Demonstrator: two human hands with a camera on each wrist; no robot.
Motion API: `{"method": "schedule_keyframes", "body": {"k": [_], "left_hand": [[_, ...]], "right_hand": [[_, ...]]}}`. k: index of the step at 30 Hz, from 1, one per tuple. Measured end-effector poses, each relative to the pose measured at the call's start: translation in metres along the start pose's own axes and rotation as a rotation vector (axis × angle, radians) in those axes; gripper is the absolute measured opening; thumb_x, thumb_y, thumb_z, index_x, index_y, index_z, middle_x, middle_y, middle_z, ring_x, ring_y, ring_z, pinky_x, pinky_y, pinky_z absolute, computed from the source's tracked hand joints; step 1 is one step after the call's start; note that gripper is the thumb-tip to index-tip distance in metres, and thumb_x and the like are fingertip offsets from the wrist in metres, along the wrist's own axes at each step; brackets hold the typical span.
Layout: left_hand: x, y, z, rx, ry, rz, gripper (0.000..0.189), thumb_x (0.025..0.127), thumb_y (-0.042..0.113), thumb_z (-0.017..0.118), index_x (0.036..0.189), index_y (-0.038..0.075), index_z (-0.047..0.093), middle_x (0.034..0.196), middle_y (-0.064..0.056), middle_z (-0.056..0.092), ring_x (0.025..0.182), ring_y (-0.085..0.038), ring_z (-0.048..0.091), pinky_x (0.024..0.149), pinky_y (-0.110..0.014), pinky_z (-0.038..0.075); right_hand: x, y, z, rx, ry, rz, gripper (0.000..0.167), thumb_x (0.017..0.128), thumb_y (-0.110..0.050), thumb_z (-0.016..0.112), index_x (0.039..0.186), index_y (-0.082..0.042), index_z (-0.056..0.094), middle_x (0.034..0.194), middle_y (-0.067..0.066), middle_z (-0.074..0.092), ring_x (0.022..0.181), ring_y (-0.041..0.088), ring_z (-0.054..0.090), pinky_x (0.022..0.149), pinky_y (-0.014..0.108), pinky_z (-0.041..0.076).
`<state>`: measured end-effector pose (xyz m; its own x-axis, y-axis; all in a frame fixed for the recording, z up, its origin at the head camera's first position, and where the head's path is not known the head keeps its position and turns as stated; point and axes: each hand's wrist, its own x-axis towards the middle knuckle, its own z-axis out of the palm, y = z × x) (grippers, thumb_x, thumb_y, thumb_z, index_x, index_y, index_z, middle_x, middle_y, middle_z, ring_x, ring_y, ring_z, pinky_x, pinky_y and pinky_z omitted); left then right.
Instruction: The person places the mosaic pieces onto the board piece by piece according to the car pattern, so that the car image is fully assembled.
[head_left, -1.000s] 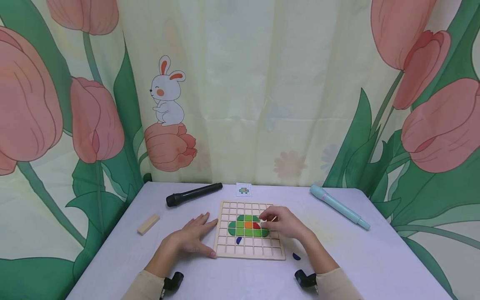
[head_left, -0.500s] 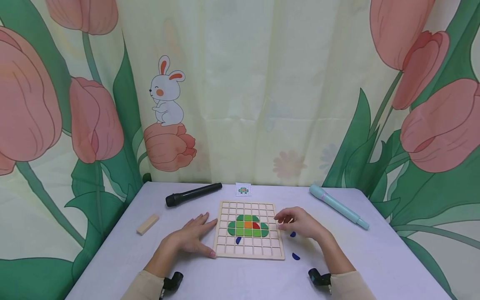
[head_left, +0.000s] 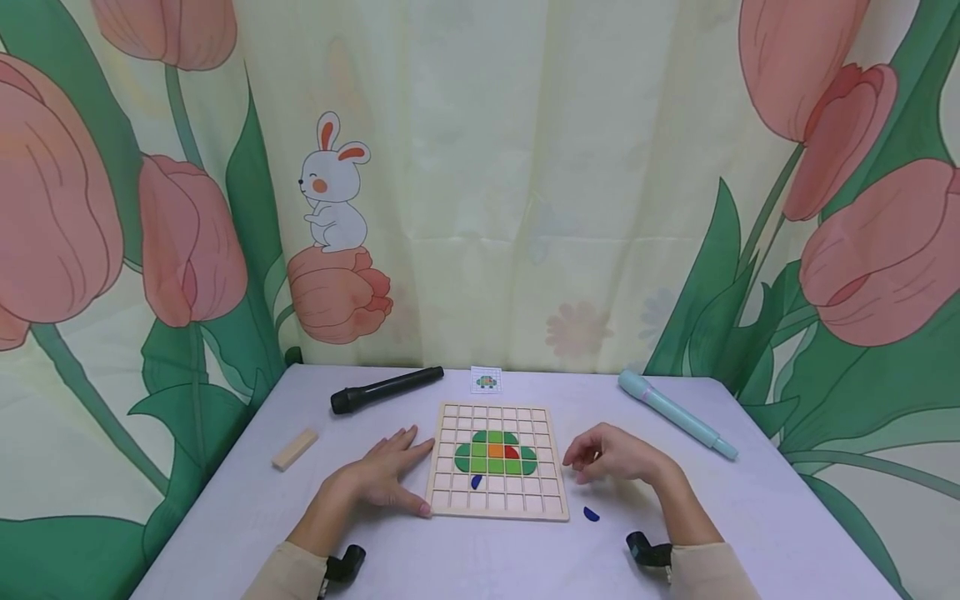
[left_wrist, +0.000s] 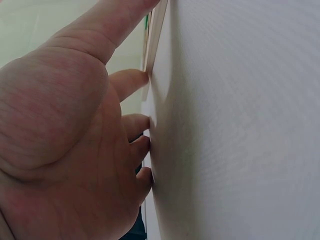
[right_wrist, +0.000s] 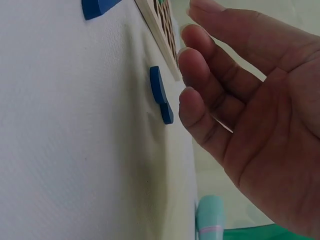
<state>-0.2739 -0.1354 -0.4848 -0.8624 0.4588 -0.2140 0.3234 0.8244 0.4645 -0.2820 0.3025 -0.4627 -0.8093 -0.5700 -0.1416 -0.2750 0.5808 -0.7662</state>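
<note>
A wooden grid board (head_left: 498, 517) lies on the table, with green, orange and red pieces (head_left: 512, 452) set in its middle cells. One dark blue half-round piece (head_left: 476, 482) sits on the board below them. My left hand (head_left: 378, 477) rests spread on the table, its thumb and index finger touching the board's left edge. To the right of the board hovers my right hand (head_left: 618, 454), fingers loosely bent and holding nothing. In the right wrist view, blue pieces (right_wrist: 157, 85) lie on the table near its fingertips; the head view hides them. Another blue piece (head_left: 592, 514) lies nearer the front.
Behind the board lies a small pattern card (head_left: 487, 380). A black microphone-shaped object (head_left: 387, 390) lies back left, and a light wooden block (head_left: 296, 449) at left. Back right there is a mint-coloured stick (head_left: 678, 414). A printed curtain (head_left: 480, 208) hangs behind the table.
My right hand has moved from above the board's coloured pieces rightward and down, off the board to the table beside it. My left hand has stayed still.
</note>
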Motion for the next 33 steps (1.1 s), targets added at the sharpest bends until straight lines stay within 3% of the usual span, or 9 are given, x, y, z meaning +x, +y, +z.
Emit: {"method": "schedule_keyframes", "body": {"k": [7, 13, 23, 33], "left_hand": [[0.001, 0.000, 0.000, 0.005, -0.002, 0.006, 0.113, 0.069, 0.072, 0.084, 0.163, 0.028, 0.038, 0.175, -0.014, 0.018, 0.163, -0.035, 0.011, 0.131, -0.058, 0.013], [0.002, 0.000, 0.000, 0.015, 0.000, 0.002, 0.113, 0.069, 0.072, 0.084, 0.163, 0.028, 0.038, 0.175, -0.014, 0.018, 0.163, -0.035, 0.011, 0.132, -0.058, 0.013], [-0.001, 0.001, -0.001, 0.012, 0.005, 0.000, 0.113, 0.069, 0.071, 0.085, 0.162, 0.027, 0.039, 0.174, -0.015, 0.019, 0.163, -0.036, 0.012, 0.131, -0.059, 0.013], [-0.002, 0.001, -0.001, 0.018, 0.005, 0.004, 0.113, 0.069, 0.071, 0.085, 0.162, 0.026, 0.038, 0.174, -0.017, 0.019, 0.162, -0.037, 0.013, 0.131, -0.060, 0.014]], "right_hand": [[-0.008, 0.003, 0.000, 0.042, -0.160, 0.058, 0.026, 0.077, -0.002, 0.086, 0.101, -0.009, 0.080, 0.091, 0.013, 0.072, 0.079, 0.016, 0.058, 0.067, 0.023, 0.048], [-0.011, 0.004, 0.003, 0.069, -0.231, 0.116, 0.023, 0.077, 0.000, 0.086, 0.098, -0.008, 0.080, 0.082, 0.003, 0.066, 0.075, 0.015, 0.055, 0.058, 0.022, 0.043], [-0.007, -0.002, 0.008, -0.020, -0.234, 0.151, 0.020, 0.076, 0.000, 0.089, 0.088, -0.012, 0.078, 0.066, -0.002, 0.057, 0.063, 0.013, 0.048, 0.053, 0.023, 0.035], [-0.004, -0.012, 0.013, -0.067, -0.156, 0.165, 0.016, 0.078, 0.000, 0.087, 0.085, -0.011, 0.077, 0.064, -0.003, 0.054, 0.063, 0.013, 0.047, 0.053, 0.024, 0.033]]}}
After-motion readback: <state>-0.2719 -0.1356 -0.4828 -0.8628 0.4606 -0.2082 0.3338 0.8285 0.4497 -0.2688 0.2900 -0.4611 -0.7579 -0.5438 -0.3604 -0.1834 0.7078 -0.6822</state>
